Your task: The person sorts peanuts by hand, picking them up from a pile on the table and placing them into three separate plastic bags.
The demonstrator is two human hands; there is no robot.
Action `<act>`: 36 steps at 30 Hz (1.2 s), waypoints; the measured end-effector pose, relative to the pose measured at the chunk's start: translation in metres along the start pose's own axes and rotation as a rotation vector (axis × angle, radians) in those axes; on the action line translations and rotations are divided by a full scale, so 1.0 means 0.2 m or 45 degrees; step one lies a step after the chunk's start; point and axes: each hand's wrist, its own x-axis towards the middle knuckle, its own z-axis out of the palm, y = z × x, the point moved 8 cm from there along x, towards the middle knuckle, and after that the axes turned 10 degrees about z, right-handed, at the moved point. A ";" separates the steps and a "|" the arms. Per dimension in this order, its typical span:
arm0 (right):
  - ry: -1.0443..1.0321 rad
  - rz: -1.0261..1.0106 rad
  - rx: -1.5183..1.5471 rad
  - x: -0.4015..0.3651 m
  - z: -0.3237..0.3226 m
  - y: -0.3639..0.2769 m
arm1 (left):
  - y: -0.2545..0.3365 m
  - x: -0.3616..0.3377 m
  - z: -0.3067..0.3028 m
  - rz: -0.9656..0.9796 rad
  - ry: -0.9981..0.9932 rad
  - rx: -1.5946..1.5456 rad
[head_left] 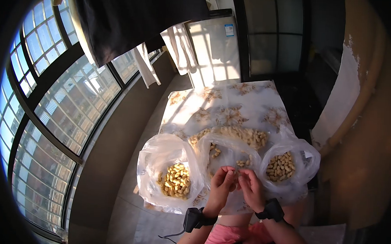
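Note:
My left hand (221,182) and my right hand (251,187) meet at the near side of the table, fingers pinched together. Whatever sits between the fingertips is too small to make out. Just beyond them lies an open clear plastic bag (236,146), with a few unshelled peanuts (243,161) in its mouth and a larger heap of peanuts (243,136) toward its back. Left of my hands, sunlit peanuts (175,180) fill the bottom of a white plastic bag (149,163). On the right, another plastic bag (309,164) holds more peanuts (281,166).
A flower-patterned cloth (231,112) covers the table. Dark clothing (134,19) hangs overhead at the left, beside barred windows (78,101). A white refrigerator (214,48) stands behind the table. Black bands with small boxes (194,219) are on my wrists.

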 end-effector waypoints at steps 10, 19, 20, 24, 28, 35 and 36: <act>-0.082 -0.082 -0.179 0.02 0.02 0.00 | 0.04 -0.06 -0.04 0.438 -0.103 0.453; -0.009 -0.124 -0.321 0.01 0.01 -0.04 | 0.14 -0.10 -0.12 0.507 0.080 0.891; -0.002 -0.127 -0.331 0.01 0.01 -0.04 | 0.17 -0.10 -0.11 0.552 0.084 0.995; 0.011 -0.147 -0.370 0.00 0.02 -0.06 | 0.21 -0.11 -0.08 0.806 0.124 1.207; 0.018 -0.186 -0.436 0.00 0.02 -0.05 | 0.17 -0.10 -0.11 0.790 0.069 1.201; -0.021 -0.155 -0.398 0.01 0.02 -0.04 | 0.16 -0.11 -0.07 0.729 0.058 1.290; -0.025 -0.152 -0.379 0.01 0.02 -0.03 | 0.17 -0.11 -0.06 0.729 0.058 1.290</act>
